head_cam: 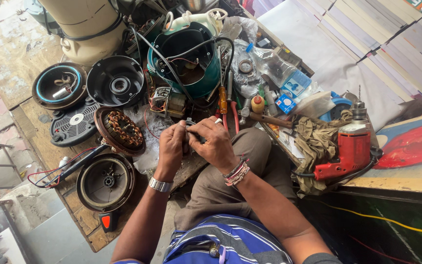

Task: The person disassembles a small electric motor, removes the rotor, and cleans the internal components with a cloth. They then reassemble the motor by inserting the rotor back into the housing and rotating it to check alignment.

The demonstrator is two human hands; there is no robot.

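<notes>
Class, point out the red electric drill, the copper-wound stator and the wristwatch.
red electric drill (350, 149), head view, on its red body.
copper-wound stator (121, 130), head view, on the copper coils.
wristwatch (160, 185), head view, on its metal band.

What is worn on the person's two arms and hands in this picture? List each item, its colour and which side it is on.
Both forearms are bare, with no sleeves reaching them. The left hand has a silver metal wristwatch at its wrist. The right hand has a ring on one finger and a bundle of red, pink and dark thread bracelets at the wrist. No gloves.
</notes>
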